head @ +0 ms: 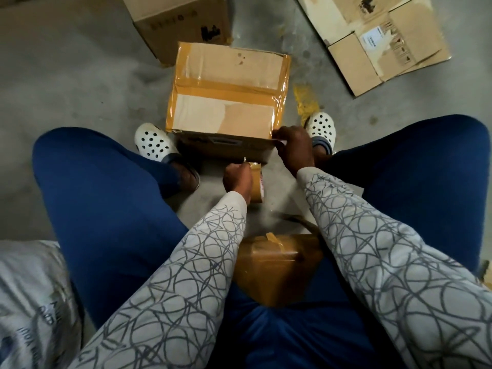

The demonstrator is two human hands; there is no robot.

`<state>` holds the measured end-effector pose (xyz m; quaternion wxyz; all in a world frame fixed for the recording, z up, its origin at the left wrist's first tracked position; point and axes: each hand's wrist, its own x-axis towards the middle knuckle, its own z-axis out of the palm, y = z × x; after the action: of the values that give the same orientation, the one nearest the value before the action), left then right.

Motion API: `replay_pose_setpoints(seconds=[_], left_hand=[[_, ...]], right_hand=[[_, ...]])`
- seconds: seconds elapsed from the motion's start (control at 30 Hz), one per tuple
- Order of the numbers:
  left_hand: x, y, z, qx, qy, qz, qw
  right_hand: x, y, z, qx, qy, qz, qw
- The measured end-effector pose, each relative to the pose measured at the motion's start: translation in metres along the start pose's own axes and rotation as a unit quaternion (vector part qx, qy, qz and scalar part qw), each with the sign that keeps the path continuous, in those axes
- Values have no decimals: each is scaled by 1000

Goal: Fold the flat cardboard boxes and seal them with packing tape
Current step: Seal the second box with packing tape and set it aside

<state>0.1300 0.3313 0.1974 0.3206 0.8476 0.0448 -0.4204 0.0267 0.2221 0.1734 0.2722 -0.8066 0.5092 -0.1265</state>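
Taped brown parcel [277, 267] sits nearest, between the thighs. Hands apart: left hand [237, 179] grips the tape roll [257, 187]; right hand [294, 149] pinches tape at the near right corner of the cardboard box [226, 94], which stands on the floor [80, 75] at 12 o'clock. Flat cardboard [386, 41] lies at 2 o'clock.

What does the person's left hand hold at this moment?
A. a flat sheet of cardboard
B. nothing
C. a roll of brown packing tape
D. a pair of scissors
C: the left hand grips the roll of brown packing tape just in front of the box.
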Motion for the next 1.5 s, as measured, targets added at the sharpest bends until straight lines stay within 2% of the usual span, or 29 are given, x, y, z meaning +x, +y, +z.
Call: replay_pose_setpoints(seconds=[0.07, 0.13, 0.23, 0.33, 0.57, 0.73, 0.83, 0.9, 1.0, 1.03, 1.1, 1.17, 1.23, 1.3, 1.4, 1.5], left_hand=[[2, 1, -2, -7, 9, 4, 1000], [4, 1, -2, -10, 17, 8, 1000], [5, -3, -2, -21, 11, -1, 1000], [0, -2, -8, -26, 7, 2, 1000], [-10, 16, -27, -38, 8, 103, 994], [-32, 31, -37, -81, -36, 156, 984], [-49, 31, -44, -85, -56, 194, 976], [-55, 27, -46, -95, -68, 220, 969], [-61, 20, -44, -85, -109, 264, 954], [-61, 18, -43, -76, -132, 276, 949], [-63, 18, -41, -57, -177, 285, 940], [-61, 25, -41, -55, -184, 276, 942], [-50, 36, -44, -43, -149, 252, 955], [-29, 49, -49, -6, -99, 223, 970], [7, 64, -58, 71, -14, 207, 976], [47, 76, -66, 187, 81, 231, 951]], right_hand=[[-3, -6, -2, 124, -26, 136, 982], [-1, -16, -2, 198, -7, 238, 951], [3, -24, -2, 224, 34, 312, 923], [8, -23, -7, 249, 8, 372, 894], [-10, -41, -16, 243, -27, 390, 888], [-42, -75, -31, 387, -116, 421, 812], [-66, -88, -47, 493, -138, 393, 763], [-77, -90, -57, 529, -135, 368, 753], [-84, -77, -66, 513, -140, 352, 770], [-85, -72, -70, 488, -135, 350, 788], [-82, -57, -73, 451, -94, 341, 820], [-75, -47, -79, 412, -37, 320, 852], [-69, -38, -85, 275, -7, 293, 916], [-61, -27, -90, 125, 2, 274, 954], [-41, 5, -76, 60, -24, 276, 959], [-21, 30, -54, 44, -43, 295, 954]])
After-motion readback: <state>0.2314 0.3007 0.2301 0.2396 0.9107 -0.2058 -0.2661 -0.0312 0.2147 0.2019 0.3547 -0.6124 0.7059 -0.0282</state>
